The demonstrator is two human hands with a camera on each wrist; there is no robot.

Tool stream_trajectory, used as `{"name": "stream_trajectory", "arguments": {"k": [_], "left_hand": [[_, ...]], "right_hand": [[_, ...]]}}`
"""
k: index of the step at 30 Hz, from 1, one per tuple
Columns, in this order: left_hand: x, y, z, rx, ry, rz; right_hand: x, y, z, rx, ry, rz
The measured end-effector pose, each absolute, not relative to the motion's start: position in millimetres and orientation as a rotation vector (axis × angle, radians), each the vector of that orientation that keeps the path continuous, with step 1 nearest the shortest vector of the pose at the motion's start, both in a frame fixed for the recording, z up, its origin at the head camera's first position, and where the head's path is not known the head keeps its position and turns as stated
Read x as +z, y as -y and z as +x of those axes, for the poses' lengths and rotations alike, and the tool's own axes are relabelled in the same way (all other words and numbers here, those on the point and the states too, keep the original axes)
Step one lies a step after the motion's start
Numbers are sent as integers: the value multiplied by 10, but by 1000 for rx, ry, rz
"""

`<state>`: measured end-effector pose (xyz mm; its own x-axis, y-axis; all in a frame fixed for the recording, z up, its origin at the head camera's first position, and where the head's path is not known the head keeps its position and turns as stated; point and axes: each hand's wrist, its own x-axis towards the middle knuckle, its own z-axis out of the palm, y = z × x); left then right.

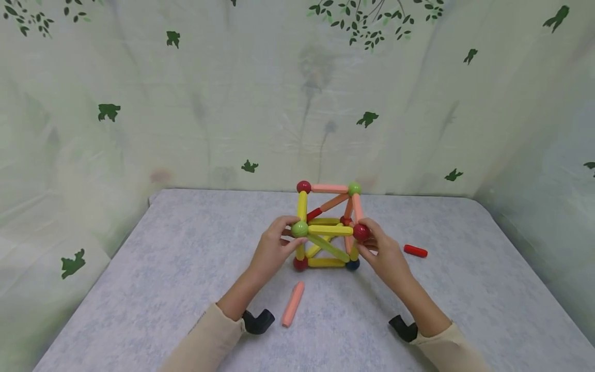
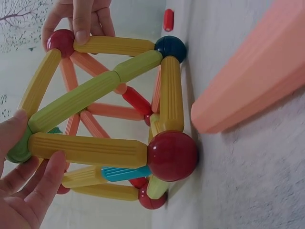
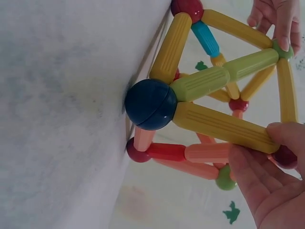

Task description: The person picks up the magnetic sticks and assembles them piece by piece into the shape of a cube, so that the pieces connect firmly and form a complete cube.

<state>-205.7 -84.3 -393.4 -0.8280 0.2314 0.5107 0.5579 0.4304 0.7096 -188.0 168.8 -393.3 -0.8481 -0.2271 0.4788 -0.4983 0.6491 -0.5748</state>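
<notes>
A cube-shaped frame of rods and balls (image 1: 330,230) stands on the table between both hands. My left hand (image 1: 274,248) grips its near upper left corner, thumb and fingers about the green ball (image 1: 299,229) and the end of a yellow upright rod (image 2: 90,149). At the near upper right corner, my right hand (image 1: 386,253) pinches the yellow upright (image 3: 224,126) just by a dark red ball (image 1: 361,232). Two short green rods (image 3: 200,83), end to end, cross the near face diagonally down to a dark blue ball (image 3: 151,104). Pink and red rods form the right side.
A loose pink rod (image 1: 293,304) lies on the table (image 1: 186,258) in front of the frame, near the left wrist. Off to the right lies a short red rod (image 1: 416,251). A leaf-patterned curtain (image 1: 260,103) hangs behind the table.
</notes>
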Motion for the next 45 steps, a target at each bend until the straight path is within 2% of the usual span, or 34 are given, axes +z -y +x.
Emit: {"name": "stream_trajectory", "arguments": {"k": [7, 15, 24, 28, 32, 39, 43, 45], "left_hand": [[-3927, 778, -1942, -1367, 2427, -694], [-4046, 899, -1745, -1279, 2964, -487], [-4268, 940, -1553, -1117, 3241, -696], [-4228, 956, -1514, -996, 3253, -799], [-4152, 1018, -1527, -1039, 3287, -788], [-3954, 1170, -1568, -1304, 3117, -880], [-3860, 1246, -1578, -1393, 2970, -960], [-3810, 1269, -1579, -1466, 2893, -962]], "right_hand": [[-3936, -1830, -1719, 987, 2499, 567], [-4005, -2360, -1779, 977, 2532, 422], [-4250, -2850, -1991, 717, 3028, 336], [-4320, -2867, -2013, 538, 3087, 354], [-4290, -2817, -2020, 510, 3141, 331], [-4081, -2648, -2010, 856, 2857, 288], [-4142, -2629, -2161, 1083, 2538, 383], [-4010, -2527, -2148, 1181, 2404, 451]]}}
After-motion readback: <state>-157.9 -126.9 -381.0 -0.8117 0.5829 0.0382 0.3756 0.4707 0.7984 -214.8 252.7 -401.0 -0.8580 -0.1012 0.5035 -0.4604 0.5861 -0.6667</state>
